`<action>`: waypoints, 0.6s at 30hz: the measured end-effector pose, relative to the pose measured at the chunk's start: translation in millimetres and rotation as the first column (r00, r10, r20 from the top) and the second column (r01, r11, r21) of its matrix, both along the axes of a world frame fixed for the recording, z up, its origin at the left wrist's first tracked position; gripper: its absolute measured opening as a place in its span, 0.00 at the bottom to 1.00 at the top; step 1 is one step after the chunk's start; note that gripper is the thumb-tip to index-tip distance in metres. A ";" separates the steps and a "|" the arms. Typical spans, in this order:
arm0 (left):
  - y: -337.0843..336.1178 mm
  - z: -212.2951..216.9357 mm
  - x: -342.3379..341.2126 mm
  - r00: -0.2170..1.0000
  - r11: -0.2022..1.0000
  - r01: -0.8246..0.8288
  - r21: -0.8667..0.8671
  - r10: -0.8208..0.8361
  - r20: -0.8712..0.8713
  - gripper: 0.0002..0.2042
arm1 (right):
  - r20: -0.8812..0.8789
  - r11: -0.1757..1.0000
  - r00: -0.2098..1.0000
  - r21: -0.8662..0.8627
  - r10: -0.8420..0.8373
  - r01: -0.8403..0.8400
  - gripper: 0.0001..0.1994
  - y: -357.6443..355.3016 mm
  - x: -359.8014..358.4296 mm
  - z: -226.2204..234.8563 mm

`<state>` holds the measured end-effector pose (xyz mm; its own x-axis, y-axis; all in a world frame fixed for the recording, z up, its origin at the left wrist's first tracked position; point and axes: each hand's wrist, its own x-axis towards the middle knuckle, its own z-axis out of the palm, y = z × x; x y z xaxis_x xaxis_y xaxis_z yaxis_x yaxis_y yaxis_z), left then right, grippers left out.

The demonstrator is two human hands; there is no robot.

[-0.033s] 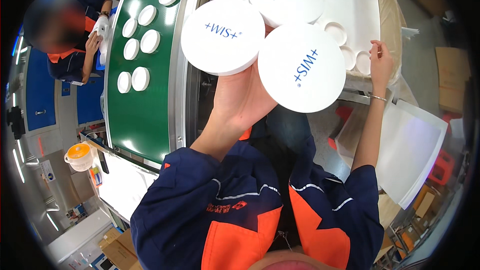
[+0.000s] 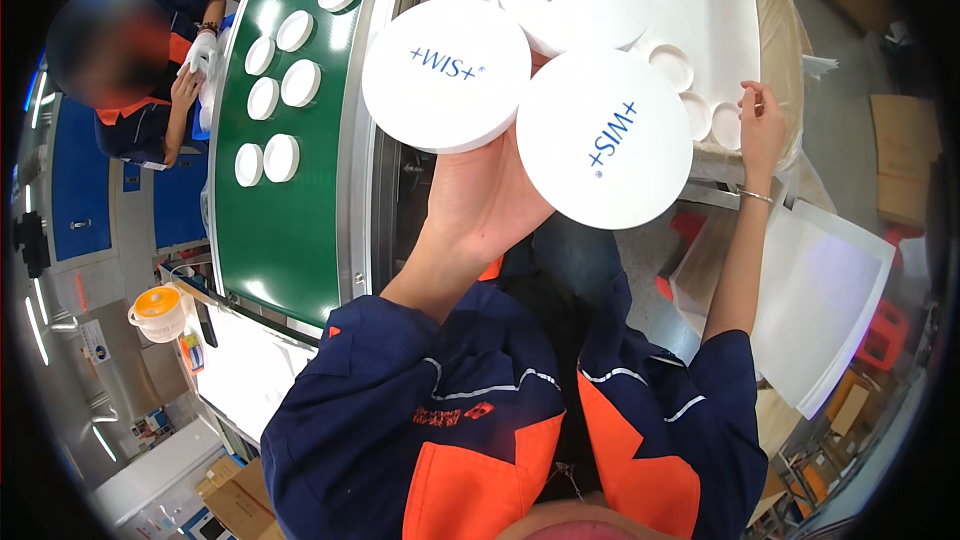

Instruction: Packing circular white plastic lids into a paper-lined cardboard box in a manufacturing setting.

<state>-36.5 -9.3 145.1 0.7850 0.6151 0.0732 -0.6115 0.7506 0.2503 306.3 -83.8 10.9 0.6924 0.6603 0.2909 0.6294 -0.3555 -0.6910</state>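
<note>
Left hand point(image 2: 478, 190) — holding white discs point(image 2: 447, 73)

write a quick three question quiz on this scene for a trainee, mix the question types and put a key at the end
1. True or false: a silver bracelet sits at the wrist of the camera wearer's right hand.
2. Multiple choice: what colour is the belt under the small round white pieces?
a) orange
b) green
c) grey
3. Fill in the gap: the two large white discs nearest the camera are held up by the wearer's ____ hand.

Key:
1. True.
2. b) green.
3. Left; the left hand shows behind and between the discs.
</note>
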 end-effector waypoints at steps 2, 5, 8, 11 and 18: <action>-2.3 0.3 -3.3 1.000 1.000 0.017 -0.014 -0.017 0.003 0.17 | -0.014 1.000 1.000 -0.012 0.003 -0.003 0.09 0.6 0.1 -0.5; -4.7 -1.2 -5.4 1.000 1.000 0.007 0.012 -0.007 0.005 0.17 | -0.021 1.000 1.000 -0.017 -0.002 0.001 0.09 0.9 -0.8 -0.1; -6.1 -2.4 -6.2 1.000 1.000 0.007 -0.001 -0.007 0.029 0.17 | -0.012 0.999 1.000 -0.034 0.001 -0.001 0.09 0.9 -0.7 0.0; -7.1 -0.9 -5.3 1.000 1.000 0.008 -0.008 -0.008 0.027 0.17 | -0.012 1.000 1.000 -0.025 0.015 -0.015 0.09 0.7 2.4 -2.8; -10.3 0.2 -4.9 0.999 0.999 0.029 -0.022 -0.028 0.040 0.18 | -0.004 1.000 1.000 -0.019 0.016 -0.016 0.09 1.3 3.3 -3.9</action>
<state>-41.4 -19.6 145.4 0.7990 0.5944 0.0913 -0.5990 0.7731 0.2088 309.6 -82.5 7.1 0.6827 0.6767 0.2756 0.6327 -0.3589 -0.6862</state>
